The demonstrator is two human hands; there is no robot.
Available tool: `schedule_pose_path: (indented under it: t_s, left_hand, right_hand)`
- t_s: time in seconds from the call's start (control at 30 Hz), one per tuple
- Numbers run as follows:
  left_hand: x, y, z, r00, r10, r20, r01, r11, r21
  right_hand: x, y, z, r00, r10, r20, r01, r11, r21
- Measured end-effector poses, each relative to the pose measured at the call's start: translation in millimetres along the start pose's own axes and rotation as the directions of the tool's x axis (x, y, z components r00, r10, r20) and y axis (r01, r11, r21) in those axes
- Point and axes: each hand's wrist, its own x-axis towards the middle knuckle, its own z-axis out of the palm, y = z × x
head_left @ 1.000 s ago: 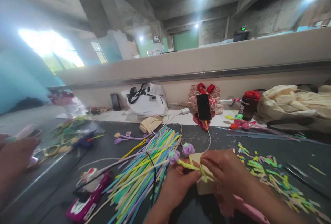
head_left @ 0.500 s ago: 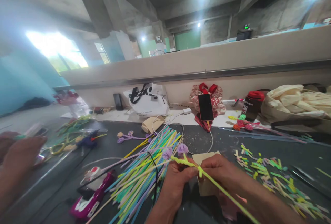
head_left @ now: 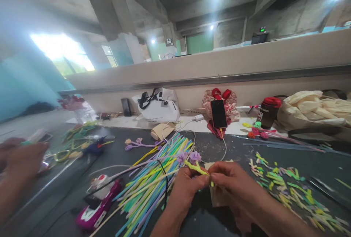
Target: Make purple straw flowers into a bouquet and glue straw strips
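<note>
L hand (head_left: 189, 184): thumb and forefinger pinching the yellow stem (head_left: 196, 168) just below two purple flowers (head_left: 195, 156). Prob. gripped there so the heads stay up and uncrushed, clear of my knuckles. R hand (head_left: 230, 178): thumb and fingertip pressed tog. on the stem's lower end, a short bit poking out below. Two grips this close prob. stop it twisting. Can't tell what my other R fingers do; hidden.

Stem's in mid-view, held over the table betw. the stick pile (head_left: 153, 182) and the cut bits (head_left: 290, 193). Piles sit one each side, prob. so both are w/in reach & don't mix. Beige card (head_left: 218, 198) lies under my R fingers; maybe a work pad, unsure. Purple tool (head_left: 95, 211) lies L of sticks, well apart from my fingers, likely parked out of the way. Phone (head_left: 218, 114) leans on red-patterned bag (head_left: 233, 102), screen my way, cable in. Co-worker's hand (head_left: 26, 160) far L, blurred; can't tell its grip.
</note>
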Motion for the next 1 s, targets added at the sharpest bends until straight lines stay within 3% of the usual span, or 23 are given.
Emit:
schedule_pose_path:
  t_s: [0.2,0.3,0.43,0.6,0.67,0.8,0.9,1.0]
  left_hand:
    - [-3,5,-2.9,1.0,0.008,0.018,-0.009,0.998,0.061]
    - [0,0,-7.6,0.999,-0.037,0.003,0.037,0.994,-0.103]
    - [2,-5,-11.0,0.993,-0.115,-0.004,0.101,0.884,-0.456]
    - [-6,-2,7.8,0.995,-0.087,0.046,0.098,0.879,-0.466]
    - [-10,0,19.3,0.993,-0.111,-0.04,0.078,0.875,-0.477]
    - [-12,3,31.1,0.973,-0.134,-0.187,0.014,0.845,-0.534]
    - [-9,0,26.6,0.972,-0.117,-0.202,0.002,0.868,-0.496]
    - [-5,-4,17.1,0.977,-0.061,-0.203,-0.007,0.947,-0.321]
  right_hand:
    - [-1,3,1,0.999,0.021,0.049,-0.024,0.997,0.076]
    - [0,-4,1,0.998,0.029,0.053,-0.036,0.99,0.139]
    - [0,-5,2,0.999,-0.015,-0.046,0.027,0.965,0.262]
    - [-3,0,6,0.995,-0.03,-0.091,0.058,0.946,0.318]
    - [-3,2,7,0.994,-0.057,-0.091,0.08,0.962,0.261]
    - [1,8,9,0.968,-0.221,-0.12,0.217,0.975,-0.042]
    - [3,9,9,0.956,-0.271,-0.114,0.241,0.945,-0.223]
    - [3,4,7,0.964,-0.237,-0.118,0.172,0.899,-0.403]
